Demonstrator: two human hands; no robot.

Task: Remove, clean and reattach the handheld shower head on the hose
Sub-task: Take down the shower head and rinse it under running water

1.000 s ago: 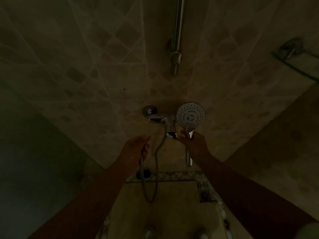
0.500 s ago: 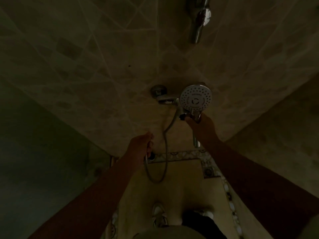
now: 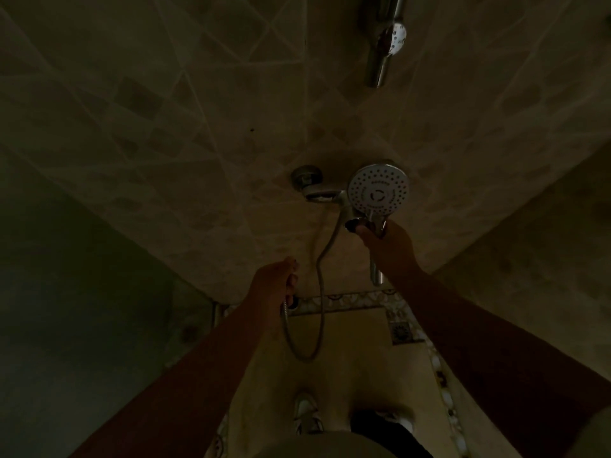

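Shower head [image 3: 379,190]: round chrome face dotted with nozzle holes, turned toward you, at 1 o'clock from centre, in front of the wall mixer tap [image 3: 317,190].
Right hand [image 3: 386,246]: you grip its handle just below the face.
Left hand [image 3: 276,289]: apart at 7 o'clock, apparently curled round the metal hose [image 3: 319,328], which loops below.

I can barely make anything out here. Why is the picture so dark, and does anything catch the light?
Head view: the room is dimly lit and the tiled wall is murky; the shower head face and rail glint brightest; the wide lens bends the tile lines; arms and shoes fade into shadow.
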